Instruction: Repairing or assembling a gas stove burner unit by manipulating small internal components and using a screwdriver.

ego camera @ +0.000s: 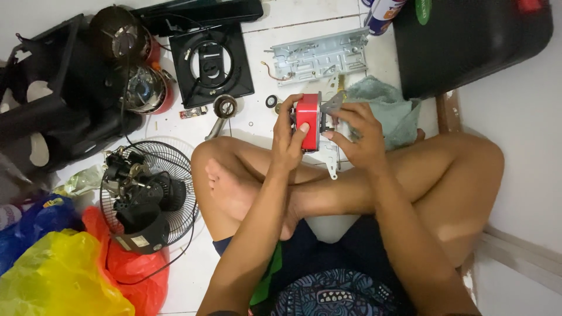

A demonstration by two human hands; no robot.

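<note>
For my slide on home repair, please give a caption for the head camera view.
Seated cross-legged on the floor, left hand and right hand hold a red part; fan motor nearby.

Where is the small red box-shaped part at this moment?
In the head view the red part sits just above centre, gripped by the left hand while the right hand holds a grey metal piece against it, above the crossed legs and beside the green cloth.

I see a small red box-shaped part [307,121] held upright above my crossed legs, with a grey metal bracket [332,105] touching its right side.
</note>
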